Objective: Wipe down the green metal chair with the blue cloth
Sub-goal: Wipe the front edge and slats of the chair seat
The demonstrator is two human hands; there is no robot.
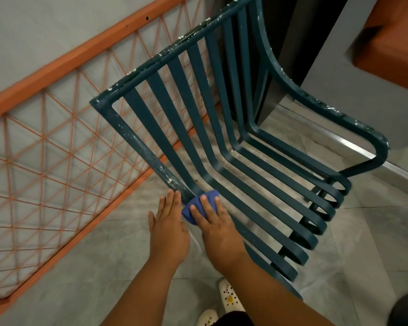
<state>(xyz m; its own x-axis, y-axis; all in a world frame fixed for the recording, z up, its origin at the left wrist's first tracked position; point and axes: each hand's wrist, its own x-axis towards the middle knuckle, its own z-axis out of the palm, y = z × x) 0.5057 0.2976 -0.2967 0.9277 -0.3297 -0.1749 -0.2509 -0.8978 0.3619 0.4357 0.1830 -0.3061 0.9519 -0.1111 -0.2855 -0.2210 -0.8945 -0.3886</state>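
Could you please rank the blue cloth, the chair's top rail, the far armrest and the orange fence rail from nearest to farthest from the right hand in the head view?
1. blue cloth, under the right hand.
2. top rail, up the backrest.
3/4. far armrest, right, and orange fence rail, upper left: too close to call.

An orange railing [64, 64] with a thin orange wire lattice [57, 165] runs along the left side, in front of a grey wall. The floor has grey tiles [99, 267]. At the bottom two pale perforated shoes [230, 296] stand on it. A dark panel [299, 38] rises on the right, beside an orange ledge [391, 41].
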